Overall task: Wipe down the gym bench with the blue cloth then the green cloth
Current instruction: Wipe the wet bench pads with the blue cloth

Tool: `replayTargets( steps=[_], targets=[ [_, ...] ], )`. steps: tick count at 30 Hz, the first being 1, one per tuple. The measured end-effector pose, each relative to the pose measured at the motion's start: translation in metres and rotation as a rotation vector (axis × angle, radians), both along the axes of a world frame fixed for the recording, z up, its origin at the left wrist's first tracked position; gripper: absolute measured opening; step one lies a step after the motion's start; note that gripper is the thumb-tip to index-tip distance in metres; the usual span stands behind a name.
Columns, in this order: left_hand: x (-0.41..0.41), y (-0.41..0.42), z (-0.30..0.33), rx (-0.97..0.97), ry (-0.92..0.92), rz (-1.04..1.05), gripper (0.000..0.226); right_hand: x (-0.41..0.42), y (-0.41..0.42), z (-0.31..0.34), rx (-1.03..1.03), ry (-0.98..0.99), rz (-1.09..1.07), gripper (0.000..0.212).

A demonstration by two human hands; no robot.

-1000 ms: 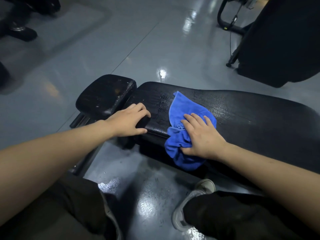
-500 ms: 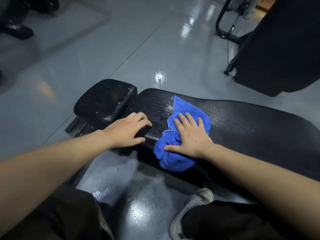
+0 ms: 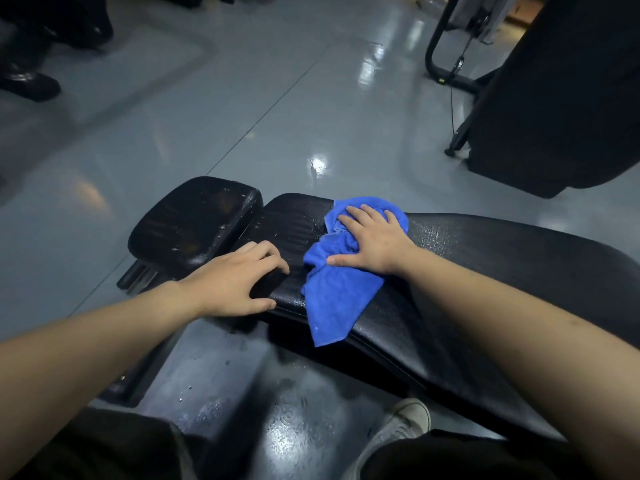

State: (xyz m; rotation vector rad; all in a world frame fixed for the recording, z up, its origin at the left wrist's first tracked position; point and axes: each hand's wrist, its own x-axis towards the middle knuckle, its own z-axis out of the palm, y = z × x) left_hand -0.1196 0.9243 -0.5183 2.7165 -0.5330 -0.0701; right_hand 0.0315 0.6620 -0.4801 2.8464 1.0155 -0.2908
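The black padded gym bench [image 3: 485,271] runs from the centre to the right, with a separate small seat pad [image 3: 194,220] at its left end. A blue cloth [image 3: 332,292] lies bunched on the long pad near that end, one corner hanging over the near edge. My right hand [image 3: 374,240] presses flat on the cloth's upper part, fingers spread and straight. My left hand [image 3: 235,278] grips the near left corner of the long pad, fingers curled over its top and thumb along the edge. No green cloth is in view.
Glossy grey floor [image 3: 242,116] surrounds the bench. A large black machine [image 3: 561,98] with a tubular frame [image 3: 446,71] stands at the back right. Dark shoes [image 3: 31,84] of another person are at the far left. My white shoe [image 3: 401,427] is below the bench.
My right hand has slid the blue cloth away from me, toward the far edge of the pad, leaving a corner trailing over the near edge. My left hand has kept its grip.
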Motion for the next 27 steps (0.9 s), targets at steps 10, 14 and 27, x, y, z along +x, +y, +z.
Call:
replayTargets(
  steps=[10,14,27],
  targets=[
    [0.004,-0.002,0.004,0.032,0.056,0.003,0.056,0.017,-0.075,0.029,-0.057,0.048,-0.116,0.1],
    [-0.001,0.0,0.002,0.004,0.04,0.023,0.054,0.021,-0.075,0.026,-0.08,0.027,-0.109,0.13],
    [-0.003,0.01,-0.014,-0.014,-0.037,0.134,0.065,0.062,0.006,0.001,-0.119,0.013,-0.071,0.117]
  ],
)
